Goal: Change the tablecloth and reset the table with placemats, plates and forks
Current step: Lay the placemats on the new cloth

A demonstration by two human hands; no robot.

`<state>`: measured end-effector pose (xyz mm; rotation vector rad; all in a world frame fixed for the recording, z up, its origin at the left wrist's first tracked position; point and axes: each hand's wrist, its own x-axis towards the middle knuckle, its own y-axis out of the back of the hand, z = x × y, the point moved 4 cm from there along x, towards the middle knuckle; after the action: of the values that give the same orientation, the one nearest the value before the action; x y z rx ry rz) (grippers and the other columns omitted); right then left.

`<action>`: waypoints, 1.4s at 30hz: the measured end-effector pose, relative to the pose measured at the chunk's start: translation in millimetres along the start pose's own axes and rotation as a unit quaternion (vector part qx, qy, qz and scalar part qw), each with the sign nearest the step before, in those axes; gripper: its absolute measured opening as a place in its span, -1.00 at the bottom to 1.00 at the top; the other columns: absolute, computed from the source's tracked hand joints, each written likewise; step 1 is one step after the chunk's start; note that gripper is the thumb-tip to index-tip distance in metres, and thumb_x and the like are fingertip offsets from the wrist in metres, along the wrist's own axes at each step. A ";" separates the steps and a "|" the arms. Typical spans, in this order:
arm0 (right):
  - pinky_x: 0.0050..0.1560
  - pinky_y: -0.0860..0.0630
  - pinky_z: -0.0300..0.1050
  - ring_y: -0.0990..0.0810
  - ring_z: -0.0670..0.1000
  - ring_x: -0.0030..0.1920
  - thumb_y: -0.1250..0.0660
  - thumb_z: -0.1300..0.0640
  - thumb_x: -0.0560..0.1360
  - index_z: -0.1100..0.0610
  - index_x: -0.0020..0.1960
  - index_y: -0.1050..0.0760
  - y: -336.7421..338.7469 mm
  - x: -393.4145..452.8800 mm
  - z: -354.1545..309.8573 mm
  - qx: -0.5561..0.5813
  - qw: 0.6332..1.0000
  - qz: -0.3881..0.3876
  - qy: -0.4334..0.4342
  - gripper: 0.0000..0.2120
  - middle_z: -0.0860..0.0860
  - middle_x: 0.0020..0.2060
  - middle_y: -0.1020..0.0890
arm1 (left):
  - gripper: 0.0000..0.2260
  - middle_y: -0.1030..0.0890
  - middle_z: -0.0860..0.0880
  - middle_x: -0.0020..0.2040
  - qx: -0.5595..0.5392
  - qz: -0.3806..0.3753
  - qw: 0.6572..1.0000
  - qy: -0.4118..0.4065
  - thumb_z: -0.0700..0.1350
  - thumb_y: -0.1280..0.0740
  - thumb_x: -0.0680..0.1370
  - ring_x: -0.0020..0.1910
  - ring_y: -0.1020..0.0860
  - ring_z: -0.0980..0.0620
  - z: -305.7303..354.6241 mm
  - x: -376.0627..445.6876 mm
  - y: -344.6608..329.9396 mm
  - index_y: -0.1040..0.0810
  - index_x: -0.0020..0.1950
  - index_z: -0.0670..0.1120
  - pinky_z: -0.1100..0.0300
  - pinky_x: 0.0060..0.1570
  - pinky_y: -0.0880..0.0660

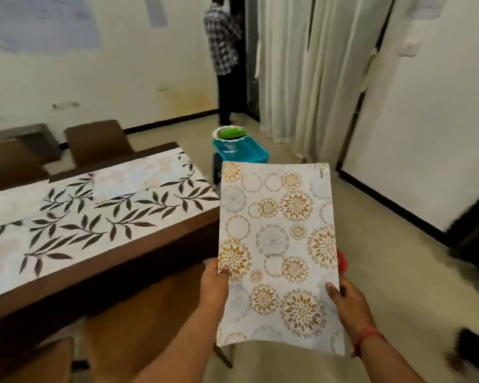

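Note:
I hold a white placemat (277, 244) printed with gold and grey flower circles, flat in the air to the right of the table. My left hand (215, 288) grips its left edge and my right hand (349, 305) grips its right edge. The brown table (122, 255) on the left carries a white tablecloth (75, 217) with dark leaf sprigs. Two other placemats lie on the cloth, one at the far end (138, 172) and a faint one at the near left (0, 252). A stack of plates (230, 133) with a green top sits on a teal tray (241, 153) beyond the table end.
Brown chairs stand behind the table (97, 139) and in front of it (138, 322). A person in a checked shirt (224, 45) stands by the doorway. White curtains (310, 73) hang at the right, above bare floor (385, 258).

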<state>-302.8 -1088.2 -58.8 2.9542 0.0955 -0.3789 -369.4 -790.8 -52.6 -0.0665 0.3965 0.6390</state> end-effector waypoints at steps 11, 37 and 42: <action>-0.12 -0.54 -0.07 -0.64 0.11 -0.01 -0.33 0.37 0.55 0.06 0.02 -0.57 -151.4 234.4 -61.9 -0.106 0.971 -0.214 0.024 -0.78 0.14 0.03 -0.67 | -0.83 -0.67 -0.07 0.09 -0.145 0.238 0.958 0.073 -0.17 -0.22 0.68 0.06 -0.64 -0.10 15.1 154.3 50.7 -0.58 0.05 0.03 -0.19 0.17 -0.56; -0.21 -0.64 0.10 -0.58 0.18 -0.21 -0.22 0.35 0.60 0.23 -0.15 -0.35 -554.6 467.8 -115.0 -0.198 0.831 -0.511 -0.095 -0.83 0.23 -0.18 -0.56 | -0.89 -0.62 -0.14 -0.04 -0.335 0.511 0.754 0.240 -0.18 -0.27 0.61 -0.09 -0.59 -0.18 41.3 344.7 77.7 -0.57 0.08 -0.14 0.04 -0.13 -0.54; -0.14 -0.65 0.22 -0.64 0.27 -0.10 -0.22 0.37 0.59 0.20 -0.07 -0.48 -596.0 489.6 -109.5 -0.217 0.821 -0.517 -0.111 -0.86 0.21 -0.10 -0.61 | -0.86 -0.62 -0.11 0.08 -0.340 0.497 0.753 0.265 -0.12 -0.31 0.61 -0.01 -0.58 -0.08 54.2 359.1 73.1 -0.57 0.15 -0.08 0.05 -0.27 -0.60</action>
<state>147.1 -461.9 -169.7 2.1117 1.5378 -0.6879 -132.0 -518.5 -134.6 -0.7957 0.7367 1.8385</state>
